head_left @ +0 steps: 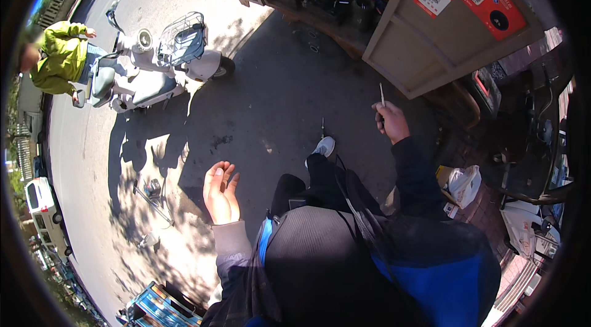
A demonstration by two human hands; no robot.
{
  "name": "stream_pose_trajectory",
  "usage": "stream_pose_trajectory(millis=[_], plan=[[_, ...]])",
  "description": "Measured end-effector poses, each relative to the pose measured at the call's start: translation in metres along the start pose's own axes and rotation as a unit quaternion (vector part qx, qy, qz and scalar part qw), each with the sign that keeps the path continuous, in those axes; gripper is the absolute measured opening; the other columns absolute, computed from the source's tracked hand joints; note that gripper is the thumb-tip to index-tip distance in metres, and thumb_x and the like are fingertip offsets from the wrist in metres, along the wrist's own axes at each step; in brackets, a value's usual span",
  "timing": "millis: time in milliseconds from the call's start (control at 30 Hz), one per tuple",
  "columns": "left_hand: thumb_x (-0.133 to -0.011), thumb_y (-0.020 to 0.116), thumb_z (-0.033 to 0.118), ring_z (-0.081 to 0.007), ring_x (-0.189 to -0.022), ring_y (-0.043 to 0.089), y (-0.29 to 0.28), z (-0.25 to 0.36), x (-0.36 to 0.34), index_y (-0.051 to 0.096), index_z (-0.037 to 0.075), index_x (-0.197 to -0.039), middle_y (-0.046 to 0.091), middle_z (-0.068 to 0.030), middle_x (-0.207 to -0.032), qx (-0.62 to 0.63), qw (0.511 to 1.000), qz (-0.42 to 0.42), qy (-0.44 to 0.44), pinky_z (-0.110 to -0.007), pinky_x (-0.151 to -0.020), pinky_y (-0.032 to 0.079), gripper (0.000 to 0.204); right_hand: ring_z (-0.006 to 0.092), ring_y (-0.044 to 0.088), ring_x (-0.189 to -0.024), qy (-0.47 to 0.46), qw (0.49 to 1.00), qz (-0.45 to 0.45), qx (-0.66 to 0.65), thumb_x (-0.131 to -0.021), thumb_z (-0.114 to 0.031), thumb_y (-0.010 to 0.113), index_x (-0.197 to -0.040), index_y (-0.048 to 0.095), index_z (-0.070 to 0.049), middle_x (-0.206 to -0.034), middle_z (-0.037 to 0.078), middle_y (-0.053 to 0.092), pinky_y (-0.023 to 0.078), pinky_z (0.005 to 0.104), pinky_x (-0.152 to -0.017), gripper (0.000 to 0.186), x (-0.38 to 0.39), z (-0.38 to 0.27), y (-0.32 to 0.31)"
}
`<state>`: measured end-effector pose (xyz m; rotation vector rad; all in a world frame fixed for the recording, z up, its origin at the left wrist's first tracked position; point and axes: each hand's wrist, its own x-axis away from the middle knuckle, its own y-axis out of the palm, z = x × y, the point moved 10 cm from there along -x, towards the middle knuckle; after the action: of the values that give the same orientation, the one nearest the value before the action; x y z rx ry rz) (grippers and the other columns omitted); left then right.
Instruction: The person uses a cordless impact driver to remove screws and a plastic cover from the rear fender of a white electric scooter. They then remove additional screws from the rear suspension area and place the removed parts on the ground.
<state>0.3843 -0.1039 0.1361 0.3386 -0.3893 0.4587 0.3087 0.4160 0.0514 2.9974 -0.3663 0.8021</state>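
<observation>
Across the shaded pavement (271, 93), a pale scooter (154, 85) stands at ten o'clock, and a swung-out cabinet door (431, 31) juts from two o'clock, near the right hand (392, 122). That hand, toward three, grips a slim tool (381, 94), its long axis nearly twelve-to-six, tip toward twelve; the left hand (221, 190), at eight, is empty, fingers loosely curled.

Grey ground (265, 93), partly sunlit, partly shaded, bearing a pale scooter (197, 67). Below the scooter, also lying there, a long-barred metal tool (152, 189) and a small whitish item (149, 241), kind unclear; to the scooter's lower right, a slim metal rod (322, 125).
</observation>
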Motion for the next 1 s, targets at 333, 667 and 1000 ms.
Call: stream_pose_trajectory(millis=[333, 667, 1000], plan=[[-0.102, 0.065, 0.013, -0.0205, -0.110, 0.069, 0.234, -0.004, -0.166, 0.068, -0.002, -0.120, 0.070, -0.0110, -0.118, -0.027, 0.976, -0.193, -0.092, -0.033, -0.092, 0.057, 0.024, 0.0075, 0.052, -0.067, -0.047, 0.990, -0.002, 0.132, -0.099, -0.024, 0.068, -0.097, 0.067, -0.002, -0.078, -0.001, 0.060, 0.043, 0.0280, -0.063, 0.021, -0.108, -0.117, 0.039], [-0.105, 0.068, 0.023, -0.0138, -0.089, 0.067, 0.475, -0.037, -0.249, 0.072, -0.001, -0.125, 0.071, -0.0072, -0.102, -0.123, 0.793, -0.571, -0.173, -0.030, -0.081, 0.054, 0.032, 0.0201, 0.064, -0.082, -0.032, 0.956, -0.045, 0.288, -0.096, -0.016, 0.064, -0.125, 0.066, -0.001, -0.093, 0.013, 0.068, 0.052, 0.0345, -0.079, 0.032, -0.166, -0.217, 0.138], [-0.106, 0.064, 0.016, -0.0135, -0.087, 0.068, 0.575, -0.008, -0.294, 0.072, -0.001, -0.112, 0.072, -0.0055, -0.096, -0.024, 0.786, -0.577, -0.221, -0.030, -0.082, 0.055, 0.020, 0.0143, 0.058, -0.069, -0.019, 0.874, 0.320, 0.364, -0.094, -0.016, 0.073, -0.099, 0.071, 0.007, -0.073, 0.011, 0.066, 0.049, 0.0315, -0.070, 0.024, -0.114, -0.322, 0.042]])
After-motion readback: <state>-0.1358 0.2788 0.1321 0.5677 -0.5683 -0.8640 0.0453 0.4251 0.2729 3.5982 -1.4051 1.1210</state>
